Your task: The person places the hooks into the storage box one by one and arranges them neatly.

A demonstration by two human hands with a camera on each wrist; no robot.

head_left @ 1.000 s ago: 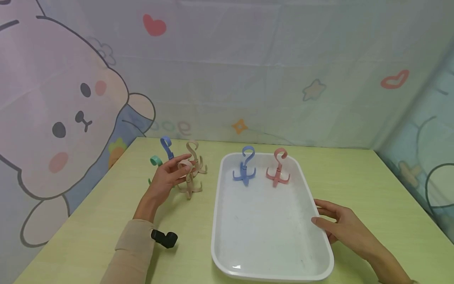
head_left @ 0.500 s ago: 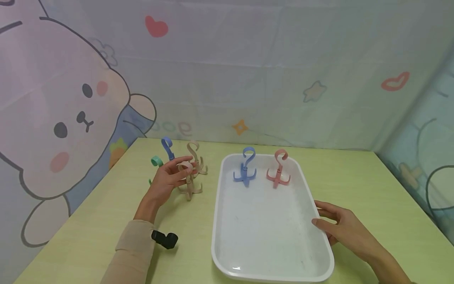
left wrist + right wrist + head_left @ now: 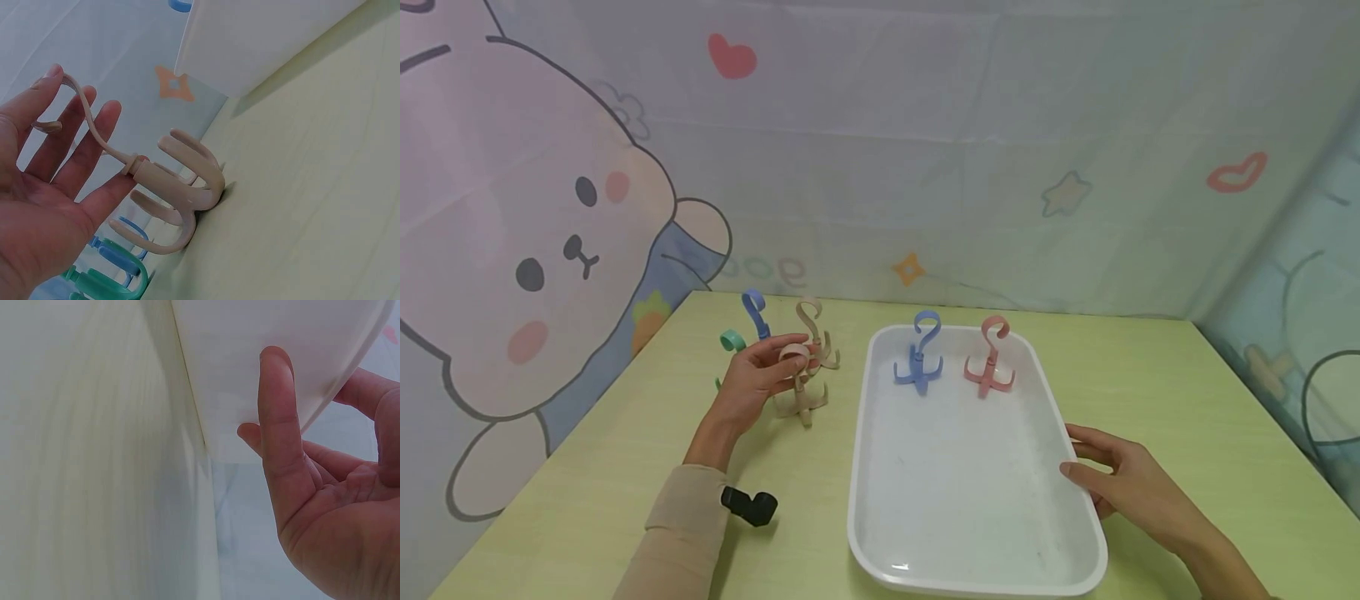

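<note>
My left hand [image 3: 751, 385] pinches the curved top of a beige four-pronged hook hanger [image 3: 178, 190] between thumb and fingers. Its prongs hang downward at the tabletop; whether they touch it, I cannot tell. Just behind stands a second beige hook hanger [image 3: 809, 310]. A blue hook hanger [image 3: 754, 303] and a green one [image 3: 103, 286] are partly hidden by the left hand. On the right, my right hand [image 3: 1131, 483] holds the side rim of a white tray [image 3: 970, 483], thumb over the rim and fingers against the outside. Inside the tray's far end are a blue hook hanger [image 3: 917, 367] and a pink one [image 3: 987, 371].
The light yellow-green table [image 3: 1150, 367] ends at a printed cloth backdrop [image 3: 865, 150]. A small black device [image 3: 751, 506] sits at the left sleeve, between that forearm and the tray.
The beige hook hanger in my left hand has turned slightly, its prongs shifting a little to the right. The right hand and the tray stay in place.
</note>
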